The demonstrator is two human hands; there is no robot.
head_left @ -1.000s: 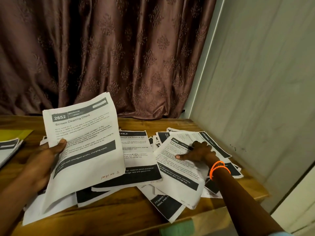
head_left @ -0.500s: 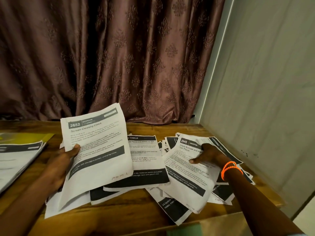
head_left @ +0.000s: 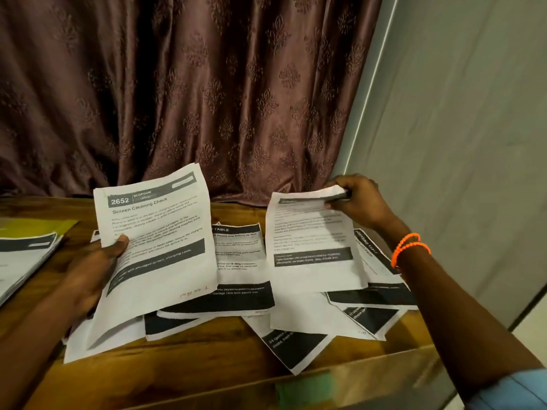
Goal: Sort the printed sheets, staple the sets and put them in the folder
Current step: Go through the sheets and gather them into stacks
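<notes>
My left hand [head_left: 91, 270] grips a printed sheet headed "2652 Screen Cleaning Check" [head_left: 157, 247] by its left edge, tilted up off the table. My right hand [head_left: 359, 201] pinches the top edge of a second printed sheet [head_left: 313, 244] and holds it raised above the pile. Several loose printed sheets [head_left: 242, 279] with black bands lie overlapping on the wooden table [head_left: 231, 365] beneath both hands. A stack of sheets [head_left: 20, 261] lies at the far left on a yellow-green folder [head_left: 38, 226]. I see no stapler.
A brown patterned curtain [head_left: 192, 93] hangs behind the table. A grey wall [head_left: 461, 143] stands close on the right. The table's front edge [head_left: 325, 380] runs under my right forearm, with a green patch [head_left: 305, 389] on it.
My right hand has lifted a sheet off the pile by its top edge, from flat on the table to raised. The left hand still holds the 2652 sheet.
</notes>
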